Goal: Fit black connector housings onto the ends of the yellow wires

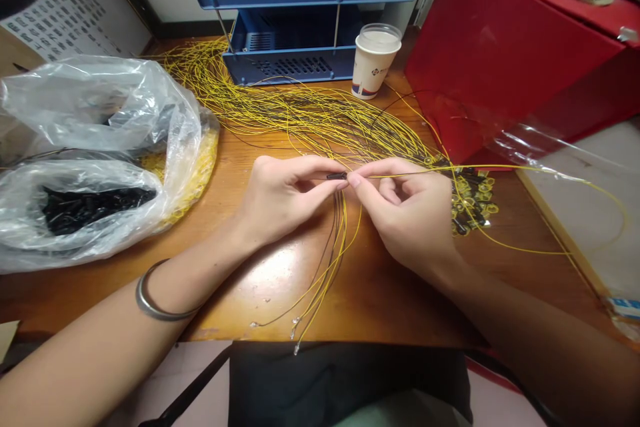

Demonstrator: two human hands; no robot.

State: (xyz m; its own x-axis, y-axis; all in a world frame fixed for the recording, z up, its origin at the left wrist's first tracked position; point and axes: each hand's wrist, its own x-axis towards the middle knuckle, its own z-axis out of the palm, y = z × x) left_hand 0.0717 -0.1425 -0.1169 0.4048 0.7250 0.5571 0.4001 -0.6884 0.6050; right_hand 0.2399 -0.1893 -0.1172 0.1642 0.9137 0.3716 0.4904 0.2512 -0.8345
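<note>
Over the middle of the wooden desk, my two hands meet at the fingertips. Between thumb and forefinger, my left hand (295, 197) pinches a small black connector housing (337, 177). My right hand (413, 207) is closed on a thin yellow wire (480, 167) right beside the housing's end; the wire loops away to the right. Whether its tip is inside the housing is hidden by my fingers. Below my hands hang several yellow and black wires (330, 267) with small shiny metal terminals near the desk's front edge.
A long bundle of yellow and black wires (310, 110) lies behind my hands, its black-connector ends at right. Plastic bags (190, 147) hold black pieces at left. A blue rack (295, 70), a paper cup (373, 63) and a red box (480, 40) stand behind.
</note>
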